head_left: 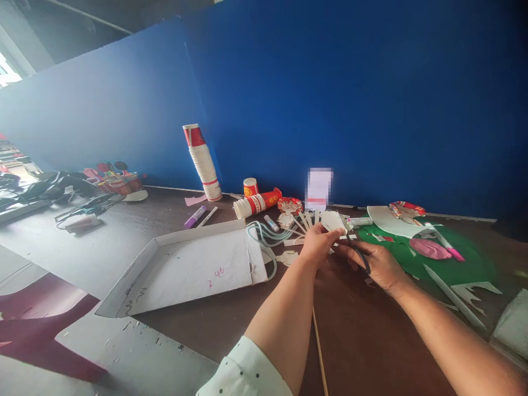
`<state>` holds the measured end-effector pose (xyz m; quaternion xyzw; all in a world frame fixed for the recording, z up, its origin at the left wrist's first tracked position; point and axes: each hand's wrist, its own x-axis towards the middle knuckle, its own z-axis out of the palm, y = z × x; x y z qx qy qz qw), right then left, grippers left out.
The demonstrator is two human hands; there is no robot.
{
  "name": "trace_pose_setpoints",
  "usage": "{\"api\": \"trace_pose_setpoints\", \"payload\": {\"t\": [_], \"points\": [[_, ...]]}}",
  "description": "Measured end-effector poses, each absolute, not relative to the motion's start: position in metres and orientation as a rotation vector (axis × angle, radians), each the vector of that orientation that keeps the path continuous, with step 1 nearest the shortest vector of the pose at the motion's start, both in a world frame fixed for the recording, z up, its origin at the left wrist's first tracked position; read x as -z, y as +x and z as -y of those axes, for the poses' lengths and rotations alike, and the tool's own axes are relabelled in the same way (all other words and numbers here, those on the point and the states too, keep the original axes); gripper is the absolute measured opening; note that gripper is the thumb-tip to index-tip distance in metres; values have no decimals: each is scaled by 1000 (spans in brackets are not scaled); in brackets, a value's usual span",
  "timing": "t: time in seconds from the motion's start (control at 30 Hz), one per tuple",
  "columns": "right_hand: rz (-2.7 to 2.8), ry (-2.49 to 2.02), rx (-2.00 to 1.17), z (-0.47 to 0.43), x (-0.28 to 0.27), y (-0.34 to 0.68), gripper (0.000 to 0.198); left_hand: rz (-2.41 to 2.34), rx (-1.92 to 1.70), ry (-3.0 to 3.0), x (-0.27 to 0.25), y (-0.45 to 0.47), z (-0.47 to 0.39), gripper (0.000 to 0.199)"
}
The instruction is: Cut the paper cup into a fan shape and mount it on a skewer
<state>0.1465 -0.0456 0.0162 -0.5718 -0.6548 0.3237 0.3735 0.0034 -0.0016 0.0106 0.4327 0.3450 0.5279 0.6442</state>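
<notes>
My left hand (319, 245) grips a white paper cup piece (333, 220) whose side is cut into several strips that fan out to the left. In my right hand (377, 264) is a pair of scissors (362, 257) with dark handles, fingers wrapped around them. The scissors' blades meet the right edge of the paper piece, and most of them is hidden behind it. Left of my hands lies a red and white paper cutout (289, 208). A pale paper scrap (287, 258) rests on the table beside my left wrist.
A white cardboard lid (193, 267) lies to the left. Behind it stand a tall stack of paper cups (202, 162) and a tipped stack (258, 203). A green round sheet (470, 264) with a pink marker (456, 253) and scraps lies right. A thin stick (318, 346) lies in front.
</notes>
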Motion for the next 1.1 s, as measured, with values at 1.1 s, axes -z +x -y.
{"api": "trace_pose_setpoints", "payload": {"t": [1.1], "points": [[1775,-1441,-895,45,-13,157,49,-695,-1295,802,-7,4,-8,33]]}}
